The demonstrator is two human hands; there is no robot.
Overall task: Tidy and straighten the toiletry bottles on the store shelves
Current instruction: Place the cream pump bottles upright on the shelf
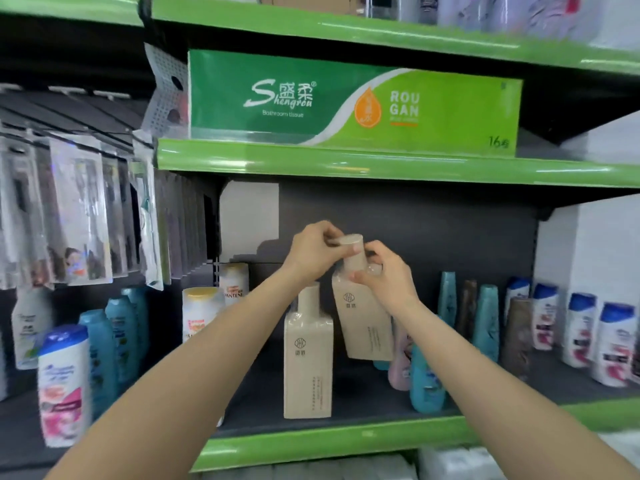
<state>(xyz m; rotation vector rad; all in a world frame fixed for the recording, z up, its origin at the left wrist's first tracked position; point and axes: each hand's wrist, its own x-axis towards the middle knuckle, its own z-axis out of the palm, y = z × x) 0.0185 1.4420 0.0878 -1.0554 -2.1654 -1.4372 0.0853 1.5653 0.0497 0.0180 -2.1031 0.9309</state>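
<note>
Above beige bottles [365, 320], "Shengrou Bathroom tissue" pack [346, 105]

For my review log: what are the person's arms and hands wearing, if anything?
Nothing shows. Both forearms are bare up to the frame's bottom edge, with no sleeves in view. The left hand and right hand have no gloves, and no rings, watch or bracelets can be seen.

Shop aisle: green-edged shelves [346, 164], rows of shampoo bottles [616, 344], boxed bathroom tissue [311, 102], hanging packets [79, 216].

Green-edged shelves [346, 164], dark back panel [433, 230].
</note>
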